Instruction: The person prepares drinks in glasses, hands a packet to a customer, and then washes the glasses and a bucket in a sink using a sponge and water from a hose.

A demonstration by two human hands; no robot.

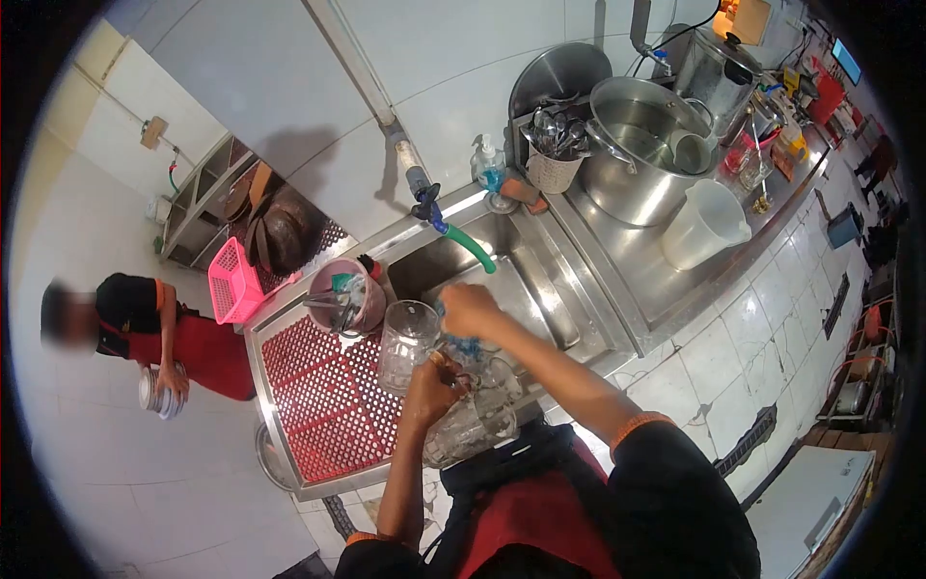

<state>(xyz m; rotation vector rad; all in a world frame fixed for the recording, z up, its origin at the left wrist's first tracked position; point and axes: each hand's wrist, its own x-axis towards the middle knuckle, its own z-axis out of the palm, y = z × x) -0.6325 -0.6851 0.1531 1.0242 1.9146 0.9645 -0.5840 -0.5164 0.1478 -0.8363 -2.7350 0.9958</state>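
Observation:
Over the near edge of the sink (540, 299), my left hand (434, 391) is closed around a clear glass (473, 363), partly hidden by my fingers. My right hand (468, 311) is closed just above it, gripping a blue scrubber (467, 344) at the glass. A large clear glass jug (407, 338) stands to the left of my hands. Several clear glass mugs (473, 429) are clustered below them, close to my body. The green hose (471, 248) on the tap hangs over the sink, beyond my right hand.
A red perforated mat (333, 391) covers the left drainboard, with a pink bucket (349, 299) of utensils behind. At right stand a large steel pot (617, 188) and a white plastic pitcher (706, 227). A person (164, 333) at left holds stacked dishes.

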